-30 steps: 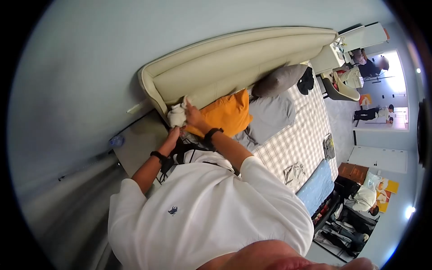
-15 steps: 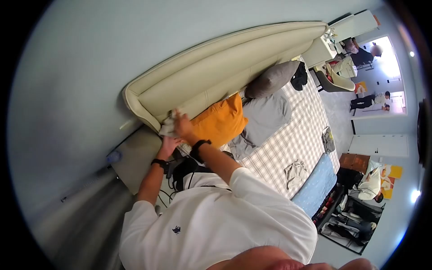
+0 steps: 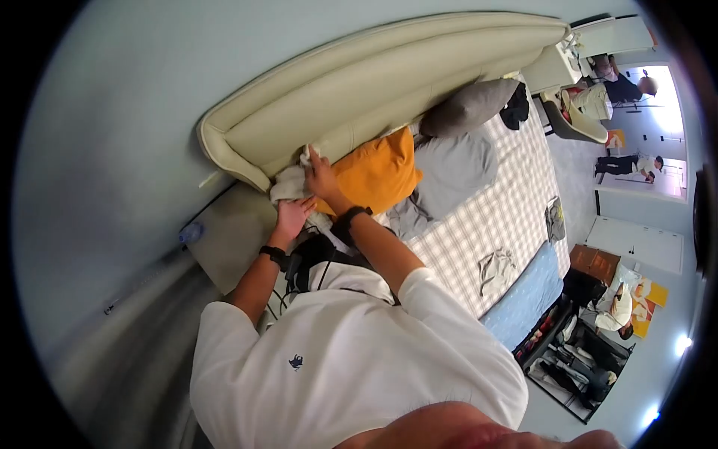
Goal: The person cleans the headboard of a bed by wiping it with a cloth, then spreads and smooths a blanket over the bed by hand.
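Note:
A pale grey cloth (image 3: pixel 290 185) lies bunched at the bed's corner, against the cream headboard (image 3: pixel 359 101). My right hand (image 3: pixel 321 179) is closed on its upper part, with a light tuft showing past the fingertips. Lower on the same cloth, my left hand (image 3: pixel 293 217) has its fingers bent together over the edge. An orange pillow (image 3: pixel 385 172) sits just right of my right hand. Beyond it are a flat grey pillow (image 3: pixel 456 168) and a darker grey cushion (image 3: pixel 471 107).
A bedside cabinet (image 3: pixel 232 232) stands to the left of the bed. On the checked sheet (image 3: pixel 467 251) lie a crumpled cloth (image 3: pixel 496 271) and a folded blue blanket (image 3: pixel 523 295). An open suitcase (image 3: pixel 580 367) and a person (image 3: pixel 617 308) are at lower right. Other people stand near the far doorway.
The cloth, bunched between my hands before, now spreads wider. My right hand has moved up and right along the headboard; my left hand has moved up to the cloth's lower edge.

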{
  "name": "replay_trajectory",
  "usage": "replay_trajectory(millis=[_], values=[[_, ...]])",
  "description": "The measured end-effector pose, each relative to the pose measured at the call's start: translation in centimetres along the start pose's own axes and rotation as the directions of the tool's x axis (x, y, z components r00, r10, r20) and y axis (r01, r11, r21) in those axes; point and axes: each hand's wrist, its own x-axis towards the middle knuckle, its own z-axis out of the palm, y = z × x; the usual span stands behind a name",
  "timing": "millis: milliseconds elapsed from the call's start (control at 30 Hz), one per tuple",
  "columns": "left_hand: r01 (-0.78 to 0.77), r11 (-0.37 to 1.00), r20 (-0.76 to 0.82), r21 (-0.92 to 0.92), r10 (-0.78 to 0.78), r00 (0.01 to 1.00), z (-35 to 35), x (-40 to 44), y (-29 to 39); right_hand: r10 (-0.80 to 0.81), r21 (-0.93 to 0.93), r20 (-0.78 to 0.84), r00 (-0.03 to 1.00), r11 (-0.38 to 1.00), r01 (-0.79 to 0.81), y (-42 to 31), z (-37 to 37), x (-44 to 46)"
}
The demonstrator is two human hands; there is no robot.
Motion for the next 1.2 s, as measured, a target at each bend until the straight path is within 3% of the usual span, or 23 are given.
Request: replay_trajectory(millis=[67,100,133,167,200,233,267,333,367,400,433,467,500,600,667,733,767,833,967,1033,1067,1133,1200], values=[[-0.08,0.925,0.15,0.371,0.026,0.988,-1.7,0.4,-0.5,0.082,0.029,-0.016,0.996,0.996,-0.082,-0.4,1.8,-0.2],[-0.143,0.926,-0.023,0.35,0.161,0.987,1.9,-1.6,-0.1,0.137,0.045,0.1,0.986,0.989,-0.142,-1.7,2.2,-0.1],[-0.139,0.923,-0.034,0.358,0.161,0.986,0.7,-1.6,0.2,0.185,0.058,0.21,0.96,0.978,-0.201,-2.2,2.9,0.2],[-0.267,0.454,0.064,0.85,0.414,0.908,-0.4,-1.7,0.7,0.141,0.044,0.3,0.943,0.986,-0.161,-2.0,4.0,0.8],[-0.223,-0.238,0.317,0.945,0.506,0.802,-1.5,-1.5,1.4,0.153,0.065,0.277,0.949,0.982,-0.177,-2.5,4.4,0.7],[-0.36,-0.287,0.461,0.888,0.559,0.689,-1.4,-2.1,1.8,0.097,0.218,0.343,0.934,0.959,-0.179,-2.8,4.2,0.1],[-0.371,-0.301,0.478,0.878,0.526,0.704,-1.2,-2.6,1.7,0.021,0.363,0.391,0.92,0.915,-0.176,-3.0,3.5,-0.1],[-0.431,-0.389,0.571,0.814,0.399,0.718,2.2,-5.8,2.1,0.015,0.351,0.396,0.918,0.922,-0.166,-2.8,2.7,-0.3],[-0.349,-0.384,0.471,0.855,0.291,0.833,2.7,-6.3,2.4,-0.009,0.238,0.404,0.915,0.967,-0.095,-1.9,2.5,0.1],[-0.345,-0.403,0.475,0.848,0.287,0.832,3.6,-6.2,2.8,-0.041,0.118,0.412,0.91,0.993,-0.009,-1.4,2.0,0.7],[-0.219,-0.501,0.29,0.837,0.069,0.954,4.5,-6.0,3.1,-0.025,-0.027,0.412,0.911,0.999,0.04,-1.8,0.4,0.6],[-0.109,-0.609,0.045,0.786,-0.12,0.992,5.3,-5.9,3.4,-0.039,-0.014,0.412,0.911,0.999,0.049,-2.2,-1.2,0.7],[-0.3,-0.698,0.098,0.65,-0.314,0.944,6.3,-5.9,4.0,-0.093,-0.136,0.361,0.928,0.979,0.151,-2.5,-2.5,1.0],[-0.314,-0.67,0.128,0.673,-0.313,0.941,14.2,-5.5,4.6,-0.207,-0.33,0.35,0.914,0.886,0.327,-2.0,-5.2,2.4],[-0.42,-0.706,0.51,0.57,-0.098,0.855,23.8,-8.1,3.9,-0.268,-0.411,0.37,0.89,0.811,0.416,-1.2,-7.6,3.8],[-0.519,-0.69,0.701,0.504,-0.024,0.713,29.8,-7.1,3.7,-0.298,-0.688,0.256,0.92,0.612,0.39,0.3,-8.7,3.9],[-0.513,-0.701,0.703,0.495,-0.024,0.711,32.2,-6.0,3.8,-0.181,-0.657,0.418,0.89,0.617,0.433,0.3,-10.9,4.7],[-0.503,-0.827,0.911,0.252,0.028,0.411,36.1,-3.2,3.5,-0.216,-0.665,0.35,0.911,0.628,0.404,3.2,-12.7,6.0],[-0.466,-0.86,0.948,0.209,0.063,0.311,42.8,5.2,1.1,-0.193,-0.696,0.248,0.949,0.646,0.313,7.5,-19.3,8.4],[-0.339,-0.94,0.967,0.052,-0.038,0.253,45.1,10.0,-0.4,-0.179,-0.736,0.185,0.966,0.627,0.257,11.1,-23.2,11.2],[-0.337,-0.94,0.961,0.051,-0.046,0.272,45.9,11.7,-1.2,-0.165,-0.748,0.155,0.974,0.624,0.225,13.8,-24.5,12.5],[-0.095,-0.988,0.955,-0.12,-0.141,0.262,47.3,14.7,-3.1,-0.021,-0.786,0.086,0.996,0.613,0.081,12.3,-32.0,11.7],[-0.068,-0.99,0.948,-0.12,-0.134,0.288,48.8,15.7,-4.7,-0.018,-0.802,-0.089,0.996,0.594,-0.061,16.1,-35.9,14.0]])
